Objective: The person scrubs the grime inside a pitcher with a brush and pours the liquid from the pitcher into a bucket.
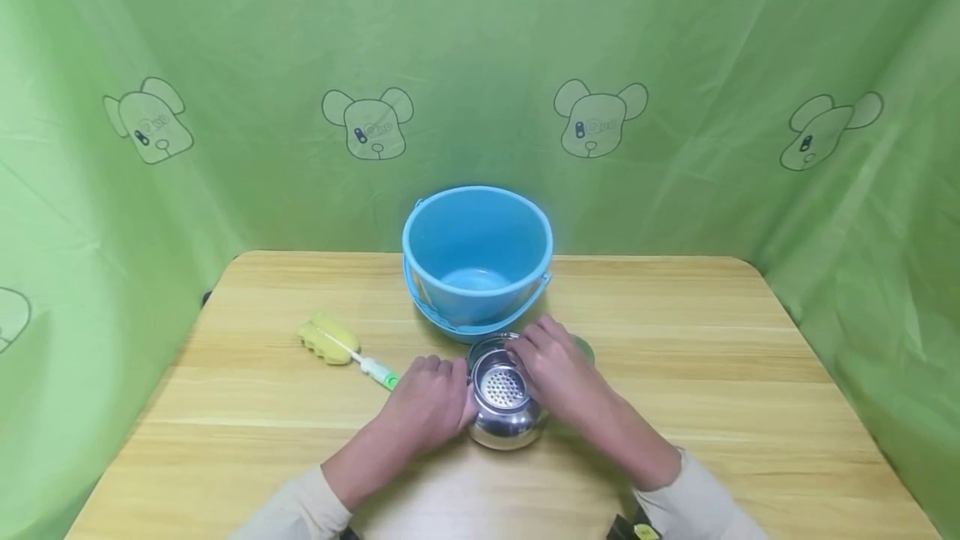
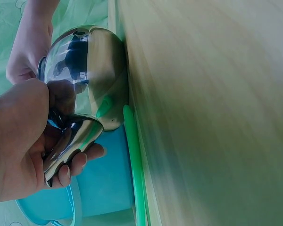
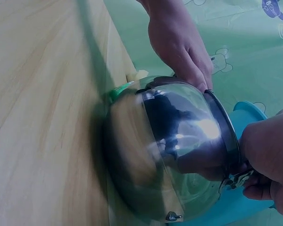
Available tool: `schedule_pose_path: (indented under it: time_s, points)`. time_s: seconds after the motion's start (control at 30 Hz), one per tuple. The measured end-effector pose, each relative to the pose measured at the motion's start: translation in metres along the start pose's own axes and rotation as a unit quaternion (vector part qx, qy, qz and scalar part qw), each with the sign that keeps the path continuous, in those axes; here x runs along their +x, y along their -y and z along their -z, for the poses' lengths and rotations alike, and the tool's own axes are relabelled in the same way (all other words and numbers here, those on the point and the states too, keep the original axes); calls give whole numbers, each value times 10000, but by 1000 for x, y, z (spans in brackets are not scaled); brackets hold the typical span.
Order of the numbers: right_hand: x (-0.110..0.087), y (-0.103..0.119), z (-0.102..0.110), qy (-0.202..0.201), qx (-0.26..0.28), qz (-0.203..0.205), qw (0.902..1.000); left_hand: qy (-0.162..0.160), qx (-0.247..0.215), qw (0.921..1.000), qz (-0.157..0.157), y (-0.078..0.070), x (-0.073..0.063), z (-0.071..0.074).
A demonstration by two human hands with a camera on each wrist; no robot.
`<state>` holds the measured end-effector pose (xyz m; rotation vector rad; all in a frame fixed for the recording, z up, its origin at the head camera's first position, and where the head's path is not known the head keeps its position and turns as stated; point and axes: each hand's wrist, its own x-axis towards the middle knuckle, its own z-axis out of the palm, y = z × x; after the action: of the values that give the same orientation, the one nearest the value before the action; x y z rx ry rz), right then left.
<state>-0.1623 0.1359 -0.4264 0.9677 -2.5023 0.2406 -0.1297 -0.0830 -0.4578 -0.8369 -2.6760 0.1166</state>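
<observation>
A shiny stainless steel teapot (image 1: 507, 427) with a perforated strainer (image 1: 504, 387) in its mouth stands on the table, in front of the bucket. On its left side my left hand (image 1: 435, 398) curls its fingers round the spout (image 2: 78, 143), as the left wrist view shows. My right hand (image 1: 558, 365) grips the teapot at the right of its rim, its fingertips beside the metal handle fitting (image 3: 238, 179). Part of the rim is hidden behind those fingers. The thin wire handle (image 1: 491, 337) leans back toward the bucket.
A blue bucket (image 1: 477, 282) with its handle down stands just behind the teapot. Left of it lies a yellow sponge brush (image 1: 330, 340) with a white and green handle. Something green (image 1: 583, 348) is partly hidden behind the right hand. Green curtains (image 1: 480, 40) enclose the wooden table (image 1: 720, 373).
</observation>
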Motion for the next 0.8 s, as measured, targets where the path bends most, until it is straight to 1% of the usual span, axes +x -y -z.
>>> schedule_pose_path:
  time_s: [0.3, 0.63, 0.8]
  points:
    - [-2, -3, 3, 126, 248, -210, 9994, -91, 64, 9999, -30, 0, 0, 0]
    - [-3, -3, 8, 283, 600, -520, 9964, 25, 42, 10000, -1, -1, 1, 2]
    - [-4, -2, 10, 364, 695, -633, 9949, 69, 65, 10000, -15, -1, 1, 2]
